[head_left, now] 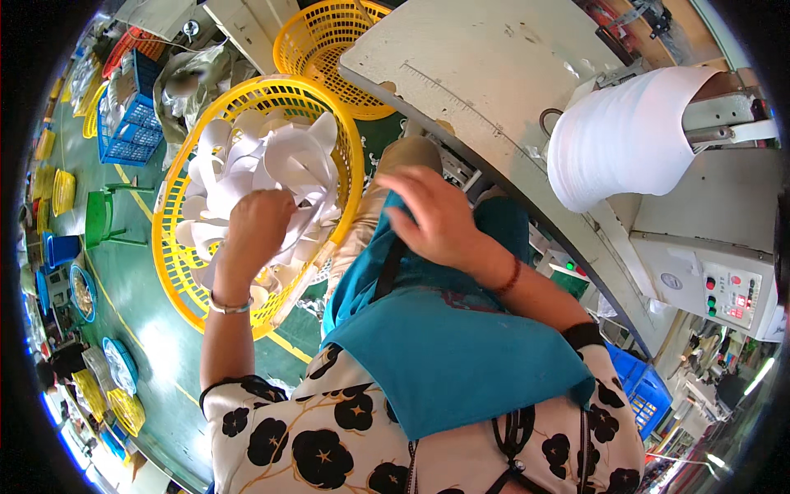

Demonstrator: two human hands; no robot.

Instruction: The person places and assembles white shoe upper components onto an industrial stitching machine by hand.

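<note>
My left hand (262, 224) is over a round yellow plastic basket (355, 156), its fingers curled down among thin, curved white pieces (300, 156) heaped inside. The back of the hand hides what the fingers hold, though a white piece shows right beside them. Above my lap, my right hand (432, 216) has its fingers stretched and slightly apart, with nothing in them. It is close to the blue-green apron (461, 346) and the near edge of a pale worktable (469, 74). A thick stack of curved white sheets (621, 136) hangs on a metal arm at the right.
A second yellow basket (300, 41) stands beyond the first, against the table. Below the white stack is a machine box with a button panel (731, 295). Blue crates (132, 123) and a green stool (100, 216) stand on the green floor at left.
</note>
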